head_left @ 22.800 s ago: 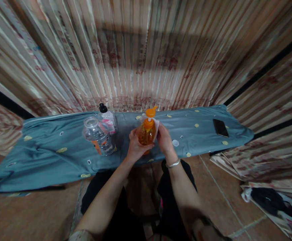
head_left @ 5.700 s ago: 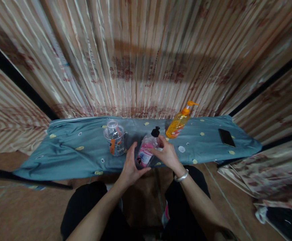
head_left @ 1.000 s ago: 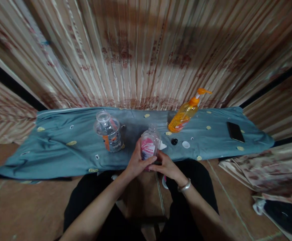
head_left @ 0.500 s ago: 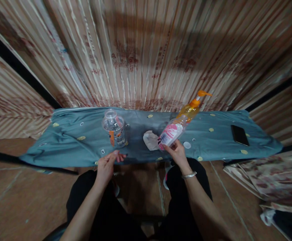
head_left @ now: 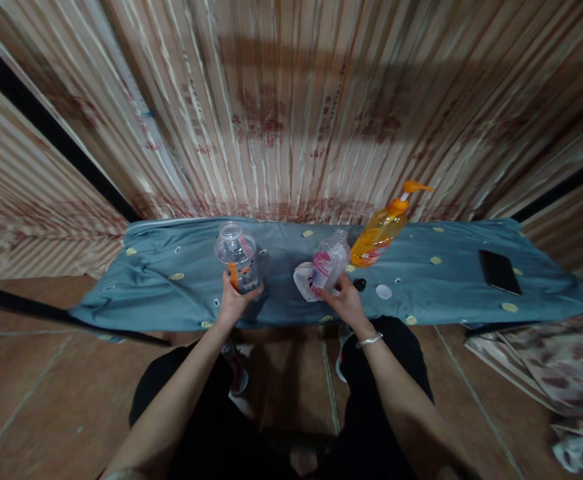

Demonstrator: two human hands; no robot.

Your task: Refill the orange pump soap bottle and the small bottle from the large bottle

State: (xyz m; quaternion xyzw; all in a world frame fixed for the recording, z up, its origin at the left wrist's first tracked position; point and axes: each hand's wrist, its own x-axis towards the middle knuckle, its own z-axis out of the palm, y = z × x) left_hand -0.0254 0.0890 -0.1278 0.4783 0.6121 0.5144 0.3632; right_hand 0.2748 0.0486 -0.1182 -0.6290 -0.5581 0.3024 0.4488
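Near the front of the cloth-covered table, my left hand (head_left: pixel 235 301) is closed round the lower part of a clear plastic cup (head_left: pixel 244 257). The cup has a domed lid with a round opening and an orange and black print. My right hand (head_left: pixel 345 301) grips the lower side of a clear plastic bottle (head_left: pixel 332 260) with a pink and white label. The bottle has no cap on its neck and tilts slightly to the right, over a crumpled white cloth (head_left: pixel 301 283). Part of that cloth is hidden behind the bottle.
Right of the bottle stands a pump bottle (head_left: pixel 379 233) of yellow-orange liquid. A small black cap (head_left: pixel 359 285) and a white disc (head_left: pixel 383 292) lie before it. A black phone (head_left: pixel 499 272) rests at the right on the blue-green tablecloth (head_left: pixel 451 293). Striped curtains hang behind.
My left hand has moved up onto the cup and closed round it. The held bottle has swung more upright and left, uncovering the pump bottle and black cap. The view shifted slightly.
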